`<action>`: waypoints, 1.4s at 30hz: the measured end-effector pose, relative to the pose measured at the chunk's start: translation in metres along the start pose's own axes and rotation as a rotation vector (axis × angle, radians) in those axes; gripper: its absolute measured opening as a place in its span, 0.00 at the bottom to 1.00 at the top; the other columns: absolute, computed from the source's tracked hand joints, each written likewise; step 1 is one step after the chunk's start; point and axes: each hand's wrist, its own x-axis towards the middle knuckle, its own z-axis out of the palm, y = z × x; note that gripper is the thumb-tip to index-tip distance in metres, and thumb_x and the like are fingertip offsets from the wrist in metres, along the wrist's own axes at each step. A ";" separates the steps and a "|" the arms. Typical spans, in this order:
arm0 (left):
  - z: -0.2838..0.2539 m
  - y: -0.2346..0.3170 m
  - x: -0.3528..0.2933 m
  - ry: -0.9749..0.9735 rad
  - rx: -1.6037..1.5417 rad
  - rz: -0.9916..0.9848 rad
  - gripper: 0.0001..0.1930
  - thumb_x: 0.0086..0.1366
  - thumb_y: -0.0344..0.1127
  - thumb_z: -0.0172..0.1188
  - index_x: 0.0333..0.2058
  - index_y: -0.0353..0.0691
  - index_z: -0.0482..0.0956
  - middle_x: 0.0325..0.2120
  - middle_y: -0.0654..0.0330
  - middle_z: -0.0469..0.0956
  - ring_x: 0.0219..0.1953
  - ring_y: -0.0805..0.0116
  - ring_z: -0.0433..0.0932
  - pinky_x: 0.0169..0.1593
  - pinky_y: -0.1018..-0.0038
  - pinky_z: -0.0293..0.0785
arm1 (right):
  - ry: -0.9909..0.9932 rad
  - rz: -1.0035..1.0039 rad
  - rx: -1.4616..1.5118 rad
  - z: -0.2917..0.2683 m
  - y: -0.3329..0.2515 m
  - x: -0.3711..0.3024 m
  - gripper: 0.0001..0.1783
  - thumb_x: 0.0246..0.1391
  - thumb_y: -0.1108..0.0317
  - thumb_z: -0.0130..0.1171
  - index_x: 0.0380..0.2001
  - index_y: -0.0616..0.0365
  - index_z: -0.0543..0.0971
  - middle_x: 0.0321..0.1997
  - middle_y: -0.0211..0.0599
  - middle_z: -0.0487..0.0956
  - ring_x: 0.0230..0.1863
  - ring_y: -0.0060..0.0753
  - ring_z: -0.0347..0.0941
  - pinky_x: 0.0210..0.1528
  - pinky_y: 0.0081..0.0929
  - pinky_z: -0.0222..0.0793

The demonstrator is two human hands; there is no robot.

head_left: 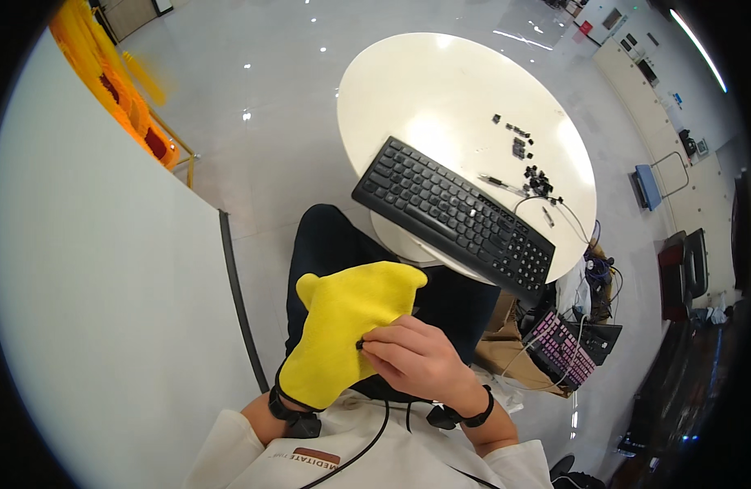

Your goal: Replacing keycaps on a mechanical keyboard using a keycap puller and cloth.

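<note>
A yellow cloth mitt [339, 318] covers my left hand [331, 342] down to the wrist, so its fingers are hidden. My right hand [416, 354] is closed in a pinch on a small black keycap [360, 344], held against the face of the mitt. Beyond my hands, a black keyboard [457, 213] lies slantwise on the round white table [408, 90], its near right end reaching past the rim. Several of its keys at the right end look uncapped. Loose black keycaps [538, 181] are heaped behind it.
Small black pieces [518, 148], a pen-like tool [496, 181] and a thin cable [567, 210] lie on the table. Right of my legs, a cardboard box [506, 359] holds a pink-keyed keyboard [561, 346] and cables. A white panel [106, 285] stands along my left.
</note>
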 end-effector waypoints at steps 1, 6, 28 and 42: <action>0.002 0.002 0.002 0.015 0.128 0.012 0.34 0.89 0.56 0.54 0.82 0.45 0.64 0.77 0.51 0.73 0.75 0.51 0.78 0.78 0.55 0.77 | 0.004 0.004 -0.017 -0.001 0.000 0.001 0.16 0.50 0.79 0.83 0.43 0.61 0.90 0.48 0.39 0.91 0.42 0.41 0.88 0.42 0.34 0.87; -0.007 -0.018 0.008 -0.019 -0.005 0.031 0.33 0.90 0.55 0.52 0.83 0.45 0.61 0.78 0.51 0.72 0.75 0.51 0.77 0.78 0.56 0.76 | -0.053 0.034 0.027 -0.005 0.000 0.003 0.16 0.52 0.77 0.81 0.44 0.64 0.88 0.48 0.40 0.88 0.46 0.42 0.86 0.46 0.35 0.88; 0.038 0.060 0.066 0.132 1.917 0.452 0.28 0.54 0.28 0.74 0.56 0.54 0.88 0.49 0.66 0.89 0.47 0.58 0.88 0.46 0.54 0.65 | 0.220 0.431 -0.423 -0.141 0.185 0.021 0.08 0.56 0.81 0.77 0.39 0.64 0.91 0.43 0.42 0.91 0.37 0.38 0.88 0.41 0.33 0.84; 0.007 0.044 0.078 0.121 1.798 0.481 0.28 0.54 0.27 0.74 0.56 0.55 0.89 0.49 0.68 0.89 0.46 0.58 0.88 0.45 0.54 0.64 | 0.086 0.305 -0.575 -0.129 0.205 0.030 0.08 0.54 0.82 0.75 0.38 0.65 0.88 0.44 0.44 0.88 0.46 0.52 0.84 0.50 0.44 0.84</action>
